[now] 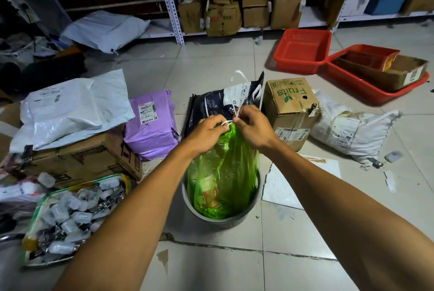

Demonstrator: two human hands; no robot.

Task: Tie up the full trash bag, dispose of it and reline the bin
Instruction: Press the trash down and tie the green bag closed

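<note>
Fingers of both hands, left hand and right hand, pinched a white drawstring atop the translucent green plastic trash bag standing inside the round grey bin.

One head-worn view looks forward and steeply down (close above the floor), facing shelving.

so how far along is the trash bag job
Done: the green bag has its mouth gathered into a neck. In hand: the left hand and right hand are working a white tie around that neck. Left: the bag sits in the bin, so lifting out, disposal and relining remain.
</note>
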